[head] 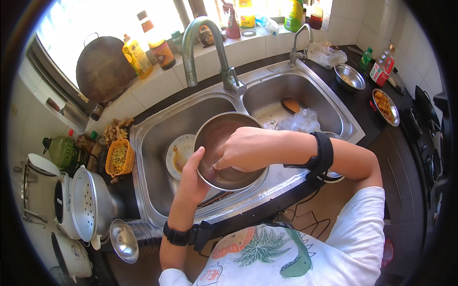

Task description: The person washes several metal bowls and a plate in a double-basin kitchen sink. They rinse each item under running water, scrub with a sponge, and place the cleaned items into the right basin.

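A round metal bowl (247, 177) is tilted over the double stainless steel sink (154, 193), in front of the divider. My left hand (195, 178) grips its left rim, with the thumb over the edge. Inside the bowl is my right hand (238, 150), its fingers bent down against the inner wall; whether they hold anything I cannot tell. A white plate (176, 152) with brown residue lies in the left basin, partly behind the bowl. Below the bowl some chopsticks (218, 198) show in part. The faucet (205, 32) arches above the left basin.
The right basin holds a wooden spatula (291, 104) and a crumpled plastic bag (302, 121). At left stand an orange basket (120, 157), a steamer pot (89, 207) and stacked metal bowls (125, 241). Bottles line the windowsill (157, 85). At right are a metal bowl (350, 77) and a food dish (385, 107).
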Demonstrator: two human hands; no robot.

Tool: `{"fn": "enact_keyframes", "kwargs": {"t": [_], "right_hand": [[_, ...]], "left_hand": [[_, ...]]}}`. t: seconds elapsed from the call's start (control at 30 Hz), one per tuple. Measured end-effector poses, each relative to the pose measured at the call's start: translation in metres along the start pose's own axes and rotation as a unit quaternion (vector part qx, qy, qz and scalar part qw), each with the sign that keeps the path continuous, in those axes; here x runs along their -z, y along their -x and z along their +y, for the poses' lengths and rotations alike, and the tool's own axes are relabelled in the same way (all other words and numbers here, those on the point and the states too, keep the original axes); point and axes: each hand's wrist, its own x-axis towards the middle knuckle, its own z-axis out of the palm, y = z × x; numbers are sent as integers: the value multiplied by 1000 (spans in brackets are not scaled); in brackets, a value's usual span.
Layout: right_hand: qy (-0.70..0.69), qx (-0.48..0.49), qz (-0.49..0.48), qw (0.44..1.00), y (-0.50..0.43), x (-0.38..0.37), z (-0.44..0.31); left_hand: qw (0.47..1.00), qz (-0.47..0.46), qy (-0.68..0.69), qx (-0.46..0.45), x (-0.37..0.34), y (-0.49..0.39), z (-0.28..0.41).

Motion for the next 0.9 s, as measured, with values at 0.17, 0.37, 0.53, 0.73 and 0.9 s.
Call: {"fn": "enact_keyframes", "kwargs": {"t": [0.17, 0.37, 0.53, 0.73, 0.9], "right_hand": [[-15, -17, 1, 1000, 11, -3, -4], [31, -50, 45, 997, 25, 4, -6], [66, -66, 46, 995, 47, 13, -16], [29, -158, -101, 982, 69, 18, -37], [-40, -195, -183, 963, 68, 16, -51]], "left_hand": [[999, -22, -9, 23, 2, 4, -10], [999, -2, -45, 17, -6, 17, -13], [997, -26, -77, 11, -5, 28, -11], [992, -38, -114, -23, -2, 36, -13], [988, -38, -142, -37, -4, 36, -22]]}}
